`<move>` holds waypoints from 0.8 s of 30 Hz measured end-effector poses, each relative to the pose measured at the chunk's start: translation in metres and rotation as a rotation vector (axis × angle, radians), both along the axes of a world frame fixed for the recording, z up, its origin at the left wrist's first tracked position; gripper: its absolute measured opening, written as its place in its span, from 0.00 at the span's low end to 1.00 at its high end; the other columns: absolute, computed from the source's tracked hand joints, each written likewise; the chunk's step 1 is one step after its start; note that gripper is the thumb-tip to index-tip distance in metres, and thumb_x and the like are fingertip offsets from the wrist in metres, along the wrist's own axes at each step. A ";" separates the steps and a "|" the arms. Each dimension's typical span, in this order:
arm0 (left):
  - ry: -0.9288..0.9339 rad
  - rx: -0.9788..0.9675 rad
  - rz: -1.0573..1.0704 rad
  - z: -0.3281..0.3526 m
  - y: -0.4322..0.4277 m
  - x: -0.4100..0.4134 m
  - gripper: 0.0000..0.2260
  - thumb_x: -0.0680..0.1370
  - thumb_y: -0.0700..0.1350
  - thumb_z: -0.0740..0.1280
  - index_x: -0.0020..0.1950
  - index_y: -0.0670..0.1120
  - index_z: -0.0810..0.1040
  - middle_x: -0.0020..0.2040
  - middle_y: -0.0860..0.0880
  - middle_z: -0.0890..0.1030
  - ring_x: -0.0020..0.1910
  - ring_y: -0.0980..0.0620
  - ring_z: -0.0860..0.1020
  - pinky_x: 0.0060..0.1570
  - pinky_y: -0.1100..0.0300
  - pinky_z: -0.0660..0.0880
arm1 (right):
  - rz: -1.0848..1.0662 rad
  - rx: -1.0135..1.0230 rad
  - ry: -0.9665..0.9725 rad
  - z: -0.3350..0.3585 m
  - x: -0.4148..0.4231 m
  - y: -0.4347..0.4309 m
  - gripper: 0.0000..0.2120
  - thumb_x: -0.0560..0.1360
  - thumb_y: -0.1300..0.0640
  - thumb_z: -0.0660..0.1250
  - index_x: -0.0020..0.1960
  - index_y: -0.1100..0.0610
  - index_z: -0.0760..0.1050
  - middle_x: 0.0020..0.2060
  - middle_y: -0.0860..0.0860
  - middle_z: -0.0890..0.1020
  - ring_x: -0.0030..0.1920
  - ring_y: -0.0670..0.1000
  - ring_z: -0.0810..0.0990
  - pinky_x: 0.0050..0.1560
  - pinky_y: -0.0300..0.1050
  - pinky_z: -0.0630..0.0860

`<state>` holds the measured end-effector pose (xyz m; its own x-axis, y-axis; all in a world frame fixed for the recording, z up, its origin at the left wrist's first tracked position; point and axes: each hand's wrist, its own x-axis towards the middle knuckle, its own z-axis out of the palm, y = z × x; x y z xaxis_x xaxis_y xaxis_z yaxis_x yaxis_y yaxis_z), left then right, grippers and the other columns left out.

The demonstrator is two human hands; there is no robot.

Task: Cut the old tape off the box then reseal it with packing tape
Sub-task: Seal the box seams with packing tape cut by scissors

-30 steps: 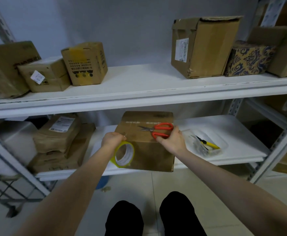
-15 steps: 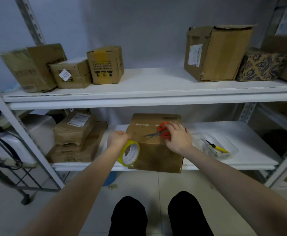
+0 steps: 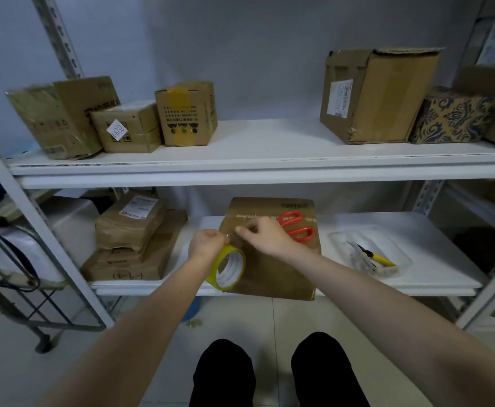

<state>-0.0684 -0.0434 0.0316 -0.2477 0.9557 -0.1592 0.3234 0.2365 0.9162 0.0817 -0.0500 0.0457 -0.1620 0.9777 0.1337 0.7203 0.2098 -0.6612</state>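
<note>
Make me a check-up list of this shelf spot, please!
Surface: white lower shelf, carrying the job.
Job's things: cardboard box; red scissors lying on it; yellow tape roll against its front-left.
Clutter: wrapped parcels at left; clear tray with a yellow-handled tool.
Hands: left hand holds the tape roll; right hand pinches at its top.
Cables: black cables far left.
Surroundings: upper shelf of boxes, tiled floor.
</note>
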 end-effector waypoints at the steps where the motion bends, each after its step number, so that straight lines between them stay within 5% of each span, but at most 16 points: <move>1: -0.012 0.005 0.000 0.000 -0.001 0.000 0.10 0.71 0.39 0.71 0.30 0.47 0.76 0.36 0.45 0.78 0.44 0.44 0.77 0.53 0.51 0.76 | 0.007 -0.018 0.023 -0.003 -0.008 0.002 0.16 0.76 0.47 0.68 0.43 0.60 0.84 0.41 0.55 0.85 0.41 0.51 0.81 0.42 0.44 0.75; 5: -0.061 0.053 -0.055 -0.003 -0.004 -0.009 0.10 0.73 0.38 0.70 0.33 0.48 0.78 0.39 0.49 0.79 0.47 0.48 0.77 0.51 0.59 0.72 | -0.061 0.008 0.106 -0.012 -0.021 0.005 0.06 0.73 0.54 0.72 0.41 0.56 0.84 0.36 0.48 0.83 0.39 0.45 0.77 0.41 0.37 0.68; 7: -0.061 0.053 -0.137 -0.001 -0.011 -0.011 0.03 0.75 0.39 0.69 0.42 0.45 0.79 0.44 0.51 0.78 0.47 0.53 0.76 0.46 0.68 0.72 | -0.094 0.033 0.072 -0.013 -0.022 0.006 0.06 0.73 0.54 0.72 0.41 0.55 0.84 0.36 0.47 0.82 0.40 0.44 0.77 0.41 0.36 0.67; 9: -0.076 0.032 -0.195 0.001 -0.018 -0.013 0.08 0.75 0.41 0.70 0.53 0.45 0.78 0.49 0.52 0.78 0.49 0.55 0.76 0.42 0.72 0.73 | -0.125 0.058 0.046 -0.007 -0.022 0.009 0.06 0.74 0.53 0.72 0.42 0.55 0.84 0.39 0.48 0.84 0.41 0.45 0.77 0.40 0.37 0.65; 13: -0.255 -0.069 -0.181 0.002 -0.016 -0.024 0.29 0.73 0.45 0.72 0.72 0.50 0.65 0.65 0.48 0.72 0.60 0.46 0.75 0.57 0.51 0.76 | -0.147 0.061 0.047 0.006 -0.014 0.024 0.06 0.73 0.52 0.73 0.39 0.53 0.82 0.32 0.45 0.80 0.39 0.46 0.77 0.41 0.39 0.68; 17: -0.235 -0.056 -0.205 0.012 -0.010 -0.030 0.16 0.74 0.44 0.71 0.61 0.47 0.74 0.59 0.43 0.78 0.53 0.46 0.78 0.49 0.53 0.76 | -0.107 0.027 0.061 0.012 -0.016 0.034 0.08 0.71 0.55 0.75 0.35 0.54 0.81 0.29 0.45 0.79 0.35 0.47 0.77 0.44 0.43 0.76; 24: 0.025 -0.205 -0.180 0.003 -0.016 -0.032 0.12 0.75 0.46 0.70 0.40 0.39 0.75 0.33 0.43 0.77 0.29 0.49 0.76 0.32 0.57 0.78 | -0.152 0.039 -0.029 0.011 -0.024 0.052 0.07 0.72 0.53 0.74 0.41 0.57 0.84 0.37 0.49 0.83 0.43 0.49 0.80 0.46 0.43 0.76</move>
<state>-0.1005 -0.0597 0.0344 -0.0827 0.9332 -0.3496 0.3991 0.3525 0.8464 0.0575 0.0020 0.0567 -0.0167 0.9854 0.1694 0.7641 0.1219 -0.6335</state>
